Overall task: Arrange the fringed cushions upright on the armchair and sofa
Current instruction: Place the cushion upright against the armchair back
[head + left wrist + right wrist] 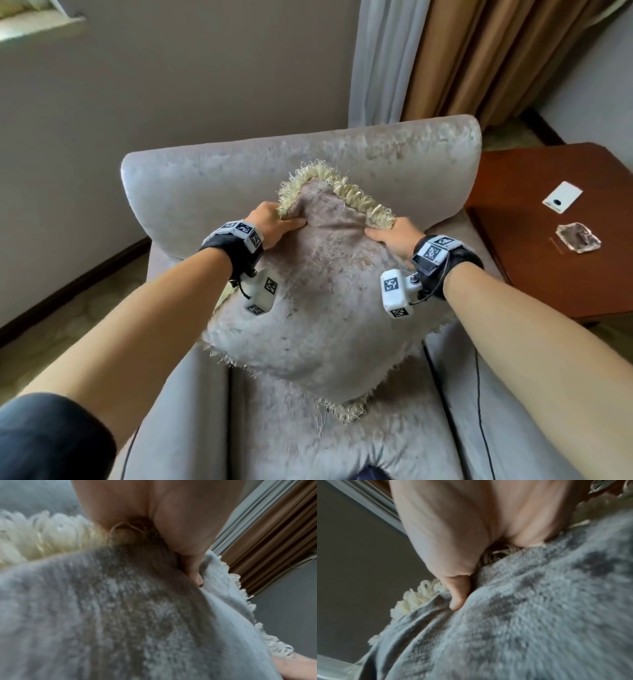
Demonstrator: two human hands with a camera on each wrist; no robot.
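A grey plush cushion (318,301) with cream fringe stands on one corner on the seat of the grey armchair (212,174), held diamond-wise. My left hand (274,224) grips its upper left edge, thumb pressed into the front fabric. My right hand (390,234) grips the upper right edge the same way. In the left wrist view the thumb (192,569) digs into the cushion (120,615) beside the fringe (42,538). The right wrist view shows the right thumb (458,592) pinching the cushion (522,615). My fingers behind the cushion are hidden.
A reddish wooden side table (548,219) stands right of the armchair, carrying a white card (562,197) and a glass ashtray (578,238). Brown and white curtains (455,58) hang behind. A wall (171,68) runs along the left, with carpeted floor below.
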